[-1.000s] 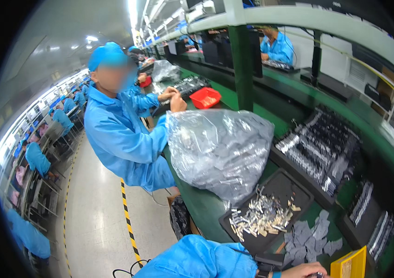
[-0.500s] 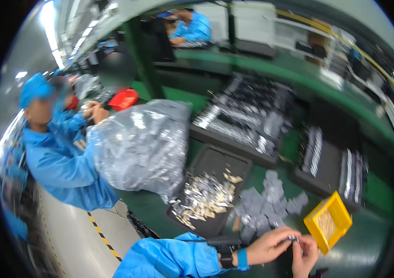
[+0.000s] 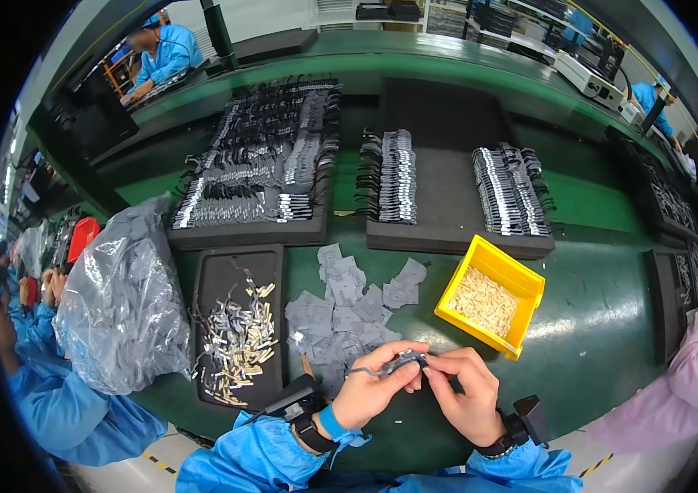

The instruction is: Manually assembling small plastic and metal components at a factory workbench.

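Observation:
Pinched between the thumb and fingers of my left hand is a small dark grey part with a thin grey tail. The tail runs back over the left fingers. My right hand is closed at the part's right end, fingertips pressed against it. Whatever tiny piece may sit between those fingertips is hidden. Just beyond my left hand lies a loose pile of thin grey square pieces. A yellow bin of small beige pieces stands tilted beyond my right hand.
Left of the pile, a black tray holds jumbled gold-and-silver parts. Behind are two black foam trays with rows of cabled parts. A big plastic bag stands at the left. Co-workers sit on both sides of the green table.
My view has swung to the right and levelled, so both hands and wrists now show fully. The hands stay together at the small part, whose grey tail is now visible.

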